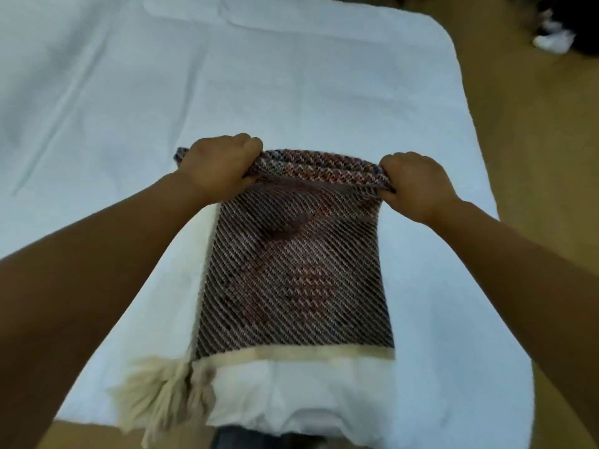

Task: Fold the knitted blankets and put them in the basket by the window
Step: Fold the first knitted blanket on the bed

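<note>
A knitted blanket with dark red and white diagonal stripes lies as a narrow folded strip on the white bed. It has a cream band along its near end and cream tassels hanging off the bed's near edge at the left. My left hand grips the far left corner of the strip, and my right hand grips the far right corner. Both hold the far end lifted and doubled over toward me. No basket is in view.
The white bedspread reaches far to the left and back. Tan floor runs along the bed's right side. A dark shape with something white sits at the top right corner, blurred.
</note>
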The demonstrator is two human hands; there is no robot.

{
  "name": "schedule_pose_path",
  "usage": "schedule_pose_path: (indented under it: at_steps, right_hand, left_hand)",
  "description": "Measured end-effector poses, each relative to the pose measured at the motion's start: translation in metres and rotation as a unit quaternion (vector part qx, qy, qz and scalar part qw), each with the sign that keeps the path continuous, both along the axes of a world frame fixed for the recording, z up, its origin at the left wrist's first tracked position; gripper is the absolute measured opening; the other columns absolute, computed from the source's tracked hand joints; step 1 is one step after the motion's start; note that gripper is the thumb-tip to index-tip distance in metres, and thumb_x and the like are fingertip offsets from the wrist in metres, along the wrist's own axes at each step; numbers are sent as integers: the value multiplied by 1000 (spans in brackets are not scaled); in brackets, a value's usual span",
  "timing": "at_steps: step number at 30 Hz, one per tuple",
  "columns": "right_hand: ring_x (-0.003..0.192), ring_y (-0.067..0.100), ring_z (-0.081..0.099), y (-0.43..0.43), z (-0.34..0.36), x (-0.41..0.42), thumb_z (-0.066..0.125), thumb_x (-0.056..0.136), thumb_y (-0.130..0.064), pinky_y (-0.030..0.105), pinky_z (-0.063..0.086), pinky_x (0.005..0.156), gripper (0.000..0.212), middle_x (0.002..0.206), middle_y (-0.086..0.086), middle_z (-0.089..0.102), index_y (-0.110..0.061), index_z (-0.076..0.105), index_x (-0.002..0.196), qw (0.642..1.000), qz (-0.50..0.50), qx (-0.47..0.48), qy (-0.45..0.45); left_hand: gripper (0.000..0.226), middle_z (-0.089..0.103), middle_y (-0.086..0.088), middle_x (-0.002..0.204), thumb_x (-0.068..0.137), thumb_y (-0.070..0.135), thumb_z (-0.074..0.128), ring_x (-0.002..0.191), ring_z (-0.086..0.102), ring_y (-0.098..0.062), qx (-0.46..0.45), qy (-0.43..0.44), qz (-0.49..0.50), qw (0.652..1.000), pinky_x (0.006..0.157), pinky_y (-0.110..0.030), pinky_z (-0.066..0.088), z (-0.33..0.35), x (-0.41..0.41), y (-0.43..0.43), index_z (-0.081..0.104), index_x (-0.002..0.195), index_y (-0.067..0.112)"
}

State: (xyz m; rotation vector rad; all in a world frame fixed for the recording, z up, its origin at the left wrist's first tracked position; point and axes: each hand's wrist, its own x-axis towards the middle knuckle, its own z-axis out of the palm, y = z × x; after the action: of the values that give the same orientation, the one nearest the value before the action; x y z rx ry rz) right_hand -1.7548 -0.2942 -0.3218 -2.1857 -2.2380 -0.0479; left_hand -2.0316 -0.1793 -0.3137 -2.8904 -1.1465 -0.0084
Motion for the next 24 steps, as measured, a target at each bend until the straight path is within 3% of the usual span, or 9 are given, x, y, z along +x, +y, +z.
schedule_pose_path:
  at_steps: [5,8,11,14,16,17,19,22,24]
  right_hand:
    - [78,35,60,-85,-7,-25,66,77,-18,33,37,60,23,87,14,64,-6,58,95,997,68,-13,-16]
    - [53,32,60,-133,-34,-40,85,50,-12,28,41,43,36,66,12,63,-7,60,75,994,107,-25,-27]
    - [47,31,57,-171,-71,-52,84,37,-5,26,39,39,43,60,10,60,-7,60,72,993,105,-52,-27]
    - [75,36,64,-205,-109,-67,81,51,-11,36,49,56,58,88,17,63,-4,62,105,988,61,-139,-6]
    - [118,36,47,-226,-126,-79,65,75,-27,41,45,87,81,130,17,45,-7,28,145,964,19,-265,-7]
    - [128,33,35,-233,-130,-83,58,81,-35,39,39,96,88,140,14,33,-12,9,150,949,4,-315,-9]
    - [133,30,27,-235,-126,-86,51,85,-44,38,34,101,90,144,11,25,-17,-3,151,936,-11,-353,1]
    - [127,29,37,-219,-112,-85,48,88,-42,37,36,99,67,137,11,39,-13,26,145,945,-24,-324,31]
    - [114,29,47,-204,-106,-84,48,90,-35,35,41,89,42,121,12,50,-8,50,122,967,-47,-236,86]
  left_hand:
    - [29,60,-13,102,84,20,63,87,59,-33,-2,-34,18,999,55,-32,36,-11,-37,-100,55,107,5]
    - [37,63,-16,78,57,3,78,63,63,-33,30,-10,-57,998,40,-31,42,-38,-56,-154,61,90,1]
    - [50,60,-11,71,49,2,76,55,60,-29,39,9,-74,996,36,-29,42,-77,-68,-192,50,91,9]
    - [53,61,-12,81,52,5,79,66,61,-30,-7,70,-10,997,45,-32,48,-110,-73,-227,51,97,10]
    - [53,54,-13,117,78,14,67,103,56,-31,-93,157,87,979,77,-40,50,-122,-72,-250,46,127,12]
    - [56,44,-12,132,88,17,55,118,46,-30,-140,190,128,963,92,-41,43,-129,-70,-259,34,139,15]
    - [62,35,-10,140,89,26,49,126,37,-29,-205,209,175,940,100,-41,36,-132,-64,-270,24,145,17]
    - [51,49,-8,128,86,41,47,119,45,-28,-213,128,219,944,96,-39,38,-121,-54,-259,44,129,15]
    - [45,53,-7,123,88,41,43,116,48,-26,-186,72,215,956,95,-38,38,-115,-44,-242,49,124,14]
